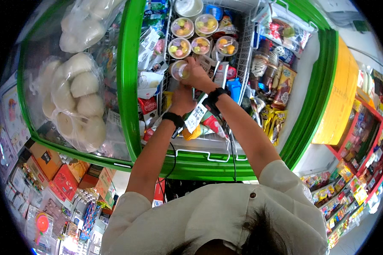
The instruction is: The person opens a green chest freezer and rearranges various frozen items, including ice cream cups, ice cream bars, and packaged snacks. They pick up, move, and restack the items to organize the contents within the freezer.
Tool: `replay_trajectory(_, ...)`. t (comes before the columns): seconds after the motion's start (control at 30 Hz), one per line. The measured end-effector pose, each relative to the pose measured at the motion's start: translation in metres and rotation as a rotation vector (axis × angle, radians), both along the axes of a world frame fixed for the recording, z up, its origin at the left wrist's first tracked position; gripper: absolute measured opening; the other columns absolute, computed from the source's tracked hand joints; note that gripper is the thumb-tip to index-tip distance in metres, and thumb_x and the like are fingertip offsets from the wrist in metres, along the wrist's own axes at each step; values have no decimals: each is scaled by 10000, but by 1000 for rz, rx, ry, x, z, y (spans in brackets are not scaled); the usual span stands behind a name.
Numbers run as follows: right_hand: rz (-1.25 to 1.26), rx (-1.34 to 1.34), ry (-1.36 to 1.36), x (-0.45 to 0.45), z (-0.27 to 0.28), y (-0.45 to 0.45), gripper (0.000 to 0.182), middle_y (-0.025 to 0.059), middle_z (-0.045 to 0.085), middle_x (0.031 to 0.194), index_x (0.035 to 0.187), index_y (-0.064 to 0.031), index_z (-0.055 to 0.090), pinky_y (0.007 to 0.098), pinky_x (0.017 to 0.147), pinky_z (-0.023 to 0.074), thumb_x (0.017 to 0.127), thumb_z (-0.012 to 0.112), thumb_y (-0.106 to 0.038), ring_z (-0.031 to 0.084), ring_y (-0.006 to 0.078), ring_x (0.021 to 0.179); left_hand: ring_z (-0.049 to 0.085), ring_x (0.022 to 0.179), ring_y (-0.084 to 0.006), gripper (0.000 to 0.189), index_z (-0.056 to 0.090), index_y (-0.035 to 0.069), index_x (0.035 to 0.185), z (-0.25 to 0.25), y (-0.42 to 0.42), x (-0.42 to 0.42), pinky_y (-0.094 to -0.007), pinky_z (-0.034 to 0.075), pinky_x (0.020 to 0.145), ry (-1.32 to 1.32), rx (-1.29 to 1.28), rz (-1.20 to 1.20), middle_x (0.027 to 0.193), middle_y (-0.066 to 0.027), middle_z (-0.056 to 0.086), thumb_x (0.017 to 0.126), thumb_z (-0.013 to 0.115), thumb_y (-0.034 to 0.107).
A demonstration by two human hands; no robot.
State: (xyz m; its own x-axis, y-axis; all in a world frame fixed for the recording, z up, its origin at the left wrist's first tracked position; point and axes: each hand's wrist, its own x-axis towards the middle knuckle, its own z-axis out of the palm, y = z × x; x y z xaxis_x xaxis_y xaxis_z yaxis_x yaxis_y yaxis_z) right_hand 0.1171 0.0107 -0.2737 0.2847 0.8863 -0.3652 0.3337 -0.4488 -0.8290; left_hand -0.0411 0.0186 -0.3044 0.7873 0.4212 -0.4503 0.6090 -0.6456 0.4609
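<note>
Both hands reach into a chest freezer with a green frame. My right hand is shut on a clear plastic cup, its fingers on the cup's right side. Just below it is my left hand, near the cup's base; whether it touches or holds anything is unclear. Beyond them, several lidded cups with coloured balls stand grouped in a white wire basket. A white tub sits at the far end. Wrapped ice creams lie under and beside my forearms.
Bags of white buns rest on the glass lid at left. More wrapped ice creams and cones fill the right side. A yellow box stands beyond the freezer's right rim. Cables hang from both wrists over the front edge.
</note>
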Motion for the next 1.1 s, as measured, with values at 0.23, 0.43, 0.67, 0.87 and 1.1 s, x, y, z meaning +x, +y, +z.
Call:
replay_trajectory(0.23, 54, -161, -190, -18, -51, 16, 622, 302, 568, 1182, 1223, 25, 353, 483, 870, 540, 785, 747, -175, 627, 461, 1053, 575, 1141, -448, 647, 490, -22, 1325, 36, -12, -3, -502, 515, 930, -104, -67, 64, 1317, -296, 521, 760, 722, 192)
replay_trajectory(0.43, -107, -306, -144, -37, -57, 35, 650, 236, 469, 1262, 1322, 68, 375, 426, 922, 541, 833, 716, -193, 577, 400, 1143, 605, 1084, -462, 728, 427, -74, 1371, 49, -12, -3, -504, 527, 914, 6, -146, 92, 1351, -354, 468, 754, 733, 162)
replay_trajectory(0.67, 25, -211, -412, -29, -70, 27, 796, 265, 436, 1280, 1332, 62, 380, 458, 975, 501, 753, 823, -257, 511, 437, 1189, 602, 1075, -467, 715, 448, -77, 1359, 35, -18, -2, -499, 514, 923, -150, -82, 147, 1309, -349, 511, 760, 737, 187)
replay_trajectory(0.87, -28, 2, -646, 10, -24, 8, 506, 238, 484, 1230, 1254, 85, 501, 475, 1054, 423, 826, 684, -112, 441, 429, 1215, 577, 1146, -370, 695, 500, 7, 1330, 72, 1, 22, -544, 463, 945, 118, 101, 90, 1271, -231, 556, 756, 768, 291)
replay_trajectory(1.1, -91, -3, -695, 48, -42, 24, 520, 203, 498, 1186, 1207, -8, 470, 452, 1054, 408, 770, 731, -116, 468, 402, 1190, 640, 1013, -411, 859, 496, -39, 1306, 47, 20, 10, -526, 511, 895, 297, -2, 201, 1040, -270, 641, 732, 775, 537)
